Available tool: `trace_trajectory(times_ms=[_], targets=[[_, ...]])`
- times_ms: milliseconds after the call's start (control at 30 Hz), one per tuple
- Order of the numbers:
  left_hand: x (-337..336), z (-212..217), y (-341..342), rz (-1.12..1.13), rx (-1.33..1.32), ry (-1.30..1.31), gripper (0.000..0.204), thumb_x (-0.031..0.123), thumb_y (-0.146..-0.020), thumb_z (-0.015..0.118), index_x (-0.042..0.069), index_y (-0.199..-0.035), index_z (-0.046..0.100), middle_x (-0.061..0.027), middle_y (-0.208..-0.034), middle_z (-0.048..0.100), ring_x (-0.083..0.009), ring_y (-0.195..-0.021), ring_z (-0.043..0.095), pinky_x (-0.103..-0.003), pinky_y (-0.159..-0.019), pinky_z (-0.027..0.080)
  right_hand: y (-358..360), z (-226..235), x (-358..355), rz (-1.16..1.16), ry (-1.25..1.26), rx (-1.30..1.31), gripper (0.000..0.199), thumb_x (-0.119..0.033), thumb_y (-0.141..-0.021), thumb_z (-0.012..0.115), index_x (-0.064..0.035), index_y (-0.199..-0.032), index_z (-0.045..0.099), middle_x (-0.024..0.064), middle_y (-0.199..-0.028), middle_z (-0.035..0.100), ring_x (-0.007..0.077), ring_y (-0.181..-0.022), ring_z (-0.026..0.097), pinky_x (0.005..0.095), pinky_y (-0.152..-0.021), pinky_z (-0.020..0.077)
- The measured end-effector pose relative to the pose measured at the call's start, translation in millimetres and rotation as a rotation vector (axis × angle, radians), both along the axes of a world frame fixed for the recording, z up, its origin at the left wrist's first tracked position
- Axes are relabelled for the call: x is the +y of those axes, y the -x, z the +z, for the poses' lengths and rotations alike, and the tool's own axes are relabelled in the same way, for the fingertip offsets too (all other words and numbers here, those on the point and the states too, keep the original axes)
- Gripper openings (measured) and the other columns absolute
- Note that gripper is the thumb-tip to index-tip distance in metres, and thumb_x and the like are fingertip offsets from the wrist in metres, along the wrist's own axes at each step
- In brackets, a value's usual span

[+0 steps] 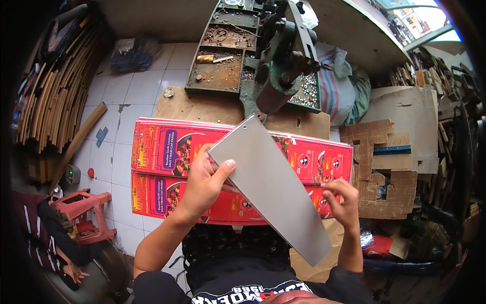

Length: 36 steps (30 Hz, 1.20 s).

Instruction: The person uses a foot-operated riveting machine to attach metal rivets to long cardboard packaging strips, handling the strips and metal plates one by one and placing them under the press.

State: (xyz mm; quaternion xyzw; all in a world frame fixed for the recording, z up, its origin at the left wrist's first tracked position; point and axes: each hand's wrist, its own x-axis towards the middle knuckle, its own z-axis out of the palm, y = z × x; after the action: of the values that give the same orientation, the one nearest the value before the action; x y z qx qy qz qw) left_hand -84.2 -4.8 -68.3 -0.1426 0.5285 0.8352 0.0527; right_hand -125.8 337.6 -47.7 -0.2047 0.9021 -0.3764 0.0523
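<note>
My left hand [208, 183] grips a long grey panel [276, 190] by its left edge, thumb on top. The panel lies slanted, its plain side up, with a small round hole or eyelet near its far corner. That corner reaches the base of a green hand press [276, 96]. My right hand [341, 200] hovers just right of the panel, fingertips pinched together; anything between them is too small to make out. Beneath the panel lie two rows of stacked red printed panels [147, 193] with food pictures.
Compartment trays [215, 71] with small metal bits flank the press. Cardboard pieces [364, 152] lie at right; upright boards [55, 96] lean at left. A red stool [83, 210] stands left, near another person's hand [76, 273]. A striped sack [331, 83] sits behind.
</note>
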Motion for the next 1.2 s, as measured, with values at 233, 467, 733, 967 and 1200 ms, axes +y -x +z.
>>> trace_trajectory(times_ms=[233,467,733,967,1200], targets=[[-5,-21,-21,0.061,-0.034,-0.018,0.036,0.010,-0.097,0.058,-0.002,-0.126,0.040,-0.0175,-0.107,0.067,-0.0208,-0.083,0.074,-0.031,-0.059,0.065,153,-22,-71,-0.131,-0.186,0.423,0.013,-0.021,-0.087,0.071,-0.0113,-0.094,0.075,0.0066,-0.087,0.068,0.0248,-0.084,0.064,0.0386,-0.074,0.0518],[-8,-24,-23,0.058,-0.032,-0.044,0.038,0.009,-0.097,0.057,-0.003,-0.127,0.040,-0.0168,-0.107,0.067,-0.0208,-0.083,0.074,-0.030,-0.060,0.065,221,-43,-104,-0.200,-0.484,0.490,0.013,-0.024,-0.086,0.070,-0.0128,-0.092,0.075,0.0072,-0.092,0.070,0.0298,-0.093,0.065,0.0424,-0.081,0.0536],[-10,-26,-24,0.048,-0.026,-0.091,0.040,0.009,-0.096,0.057,-0.005,-0.129,0.039,-0.0175,-0.107,0.067,-0.0211,-0.082,0.074,-0.029,-0.059,0.065,197,-32,-104,-0.128,-0.064,0.465,0.013,-0.020,-0.085,0.075,-0.0079,-0.090,0.075,0.0095,-0.088,0.072,0.0260,-0.083,0.068,0.0385,-0.076,0.0526],[-10,-29,-24,0.053,-0.022,-0.135,0.040,0.008,-0.096,0.058,-0.004,-0.129,0.038,-0.0183,-0.108,0.066,-0.0226,-0.083,0.074,-0.029,-0.059,0.065,147,-46,-155,0.281,0.585,-0.193,0.013,0.001,-0.091,0.069,0.0028,-0.103,0.072,0.0031,-0.095,0.067,0.0094,-0.082,0.063,0.0248,-0.076,0.0514],[-10,-28,-24,0.060,-0.012,-0.143,0.040,0.006,-0.096,0.058,-0.005,-0.129,0.039,-0.0180,-0.108,0.066,-0.0222,-0.083,0.074,-0.028,-0.058,0.065,144,-55,-164,0.330,0.567,-0.252,0.016,0.002,-0.091,0.068,0.0023,-0.106,0.072,0.0029,-0.105,0.064,0.0082,-0.094,0.060,0.0256,-0.084,0.0499]])
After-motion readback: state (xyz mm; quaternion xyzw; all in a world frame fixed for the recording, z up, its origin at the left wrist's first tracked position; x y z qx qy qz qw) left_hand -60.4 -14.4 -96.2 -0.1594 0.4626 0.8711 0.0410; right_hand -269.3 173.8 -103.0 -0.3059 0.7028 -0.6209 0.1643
